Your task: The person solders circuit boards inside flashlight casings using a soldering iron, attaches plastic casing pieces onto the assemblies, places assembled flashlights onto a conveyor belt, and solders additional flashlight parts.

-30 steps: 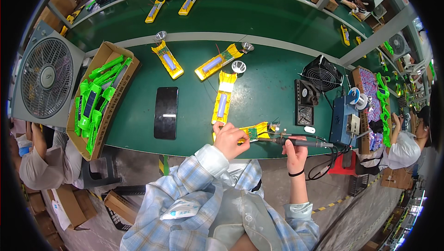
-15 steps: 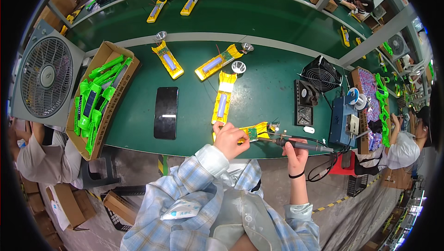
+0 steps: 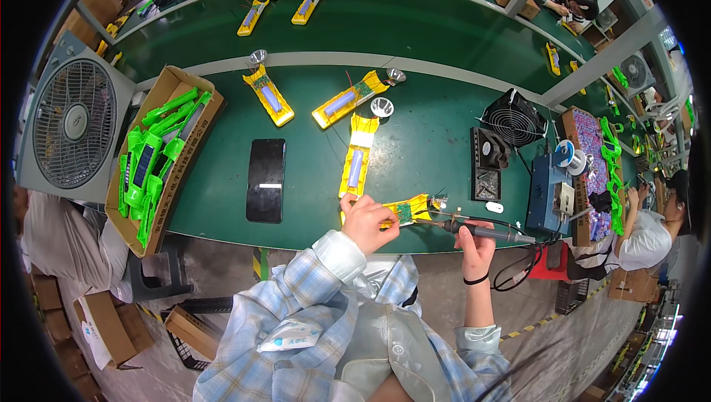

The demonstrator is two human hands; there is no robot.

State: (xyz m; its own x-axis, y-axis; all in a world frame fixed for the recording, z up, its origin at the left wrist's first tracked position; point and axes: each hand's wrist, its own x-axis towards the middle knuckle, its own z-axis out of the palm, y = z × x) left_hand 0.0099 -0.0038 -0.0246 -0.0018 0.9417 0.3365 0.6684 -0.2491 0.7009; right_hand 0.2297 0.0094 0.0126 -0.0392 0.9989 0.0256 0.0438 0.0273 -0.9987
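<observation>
My right hand (image 3: 475,245) grips a soldering iron (image 3: 481,232) by its dark handle. The iron's tip points left and reaches the green circuit board (image 3: 404,213) of a yellow flashlight housing (image 3: 419,203) near the table's front edge. Over that housing's left end rests my left hand (image 3: 368,225), its thumb and fingers pinched together by the board; what lies between them is too small to make out. Just beyond stands another yellow housing (image 3: 346,180) with a purple battery cell (image 3: 356,168) and a round silver reflector (image 3: 381,107).
Left lie a black phone (image 3: 266,180) and a carton (image 3: 194,152) of green housings, beside a fan (image 3: 74,122). Right are a small black fan (image 3: 514,119), a parts tray (image 3: 486,184), a blue soldering station (image 3: 544,193) and a solder spool (image 3: 570,158). Farther back lie more yellow housings (image 3: 268,98).
The yellow housings on the far green strip have shifted slightly right. The iron's tip has moved only a little at the board; my left hand stays almost in place. A co-worker's arm at left has withdrawn.
</observation>
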